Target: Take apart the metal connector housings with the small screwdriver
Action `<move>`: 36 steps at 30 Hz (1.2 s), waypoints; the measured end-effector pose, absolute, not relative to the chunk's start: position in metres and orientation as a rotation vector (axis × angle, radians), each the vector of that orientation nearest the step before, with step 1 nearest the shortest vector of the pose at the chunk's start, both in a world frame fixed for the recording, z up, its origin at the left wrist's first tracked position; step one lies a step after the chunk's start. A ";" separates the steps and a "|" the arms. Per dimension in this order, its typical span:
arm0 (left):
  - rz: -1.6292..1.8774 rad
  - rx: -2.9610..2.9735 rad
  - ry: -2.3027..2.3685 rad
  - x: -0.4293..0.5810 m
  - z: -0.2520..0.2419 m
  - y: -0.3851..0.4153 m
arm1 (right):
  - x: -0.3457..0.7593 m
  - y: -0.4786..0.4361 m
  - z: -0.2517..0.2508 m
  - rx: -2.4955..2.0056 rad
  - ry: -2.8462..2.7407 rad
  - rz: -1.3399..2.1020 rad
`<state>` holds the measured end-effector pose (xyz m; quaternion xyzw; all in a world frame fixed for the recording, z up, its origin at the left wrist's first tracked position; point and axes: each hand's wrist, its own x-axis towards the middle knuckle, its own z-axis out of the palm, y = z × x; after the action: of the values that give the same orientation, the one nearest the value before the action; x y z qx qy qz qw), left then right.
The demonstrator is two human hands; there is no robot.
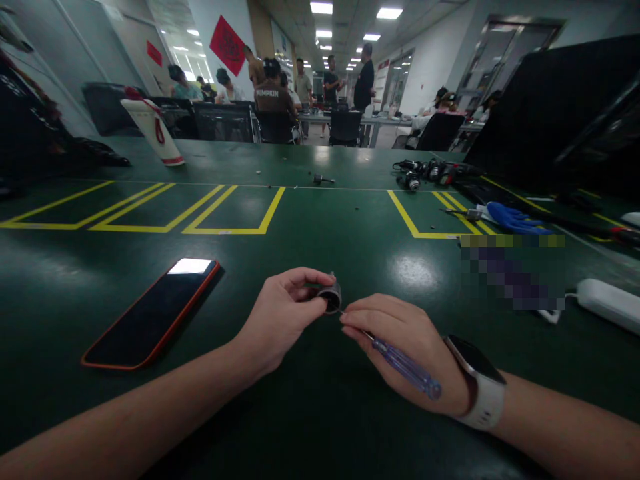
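Note:
Between thumb and fingers, my left hand (285, 310) grips a small dark grey round metal part (331, 295), hollow on the side facing me. My right hand (400, 340) is closed on a screwdriver (405, 369) with a clear purple handle. The handle slants down to the right across the palm side, and the thin shaft runs up to the left between the fingertips. Its tip is at the opening of the metal part; whether it touches the inside is too small to tell. Both hands are just above the green table.
A phone in an orange-red case (155, 313) lies to the left. At the right are a blue glove (515, 217), a white power adapter (607, 303) and a cluster of dark tools (430, 172). A small metal part with a shaft (323, 179) lies farther back, near a white cup (155, 130).

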<state>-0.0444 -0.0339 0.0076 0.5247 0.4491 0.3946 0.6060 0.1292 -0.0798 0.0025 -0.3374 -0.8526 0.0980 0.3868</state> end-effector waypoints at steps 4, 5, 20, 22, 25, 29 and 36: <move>0.925 1.202 1.063 -0.041 0.010 -0.035 | 0.128 -0.081 0.002 -0.890 -2.169 0.254; 0.929 1.198 1.068 -0.040 0.011 -0.035 | 0.128 -0.081 0.002 -0.897 -2.169 0.261; 0.956 1.177 1.052 -0.038 0.014 -0.037 | 0.127 -0.082 0.001 -0.895 -2.157 0.169; 0.960 1.189 1.053 -0.038 0.013 -0.038 | 0.127 -0.082 0.001 -0.897 -2.158 0.171; 0.986 1.192 1.046 -0.038 0.013 -0.038 | 0.126 -0.082 0.001 -0.880 -2.139 0.188; 0.999 1.195 1.015 -0.039 0.013 -0.037 | 0.126 -0.082 0.000 -0.844 -2.116 0.189; 0.983 1.192 1.039 -0.036 0.014 -0.040 | 0.125 -0.083 0.001 -0.924 -2.121 0.181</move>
<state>-0.0361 -0.0403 0.0139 0.5135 0.4476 0.4236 0.5971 0.1254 -0.0832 0.0009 -0.3651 -0.8380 0.0716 0.3992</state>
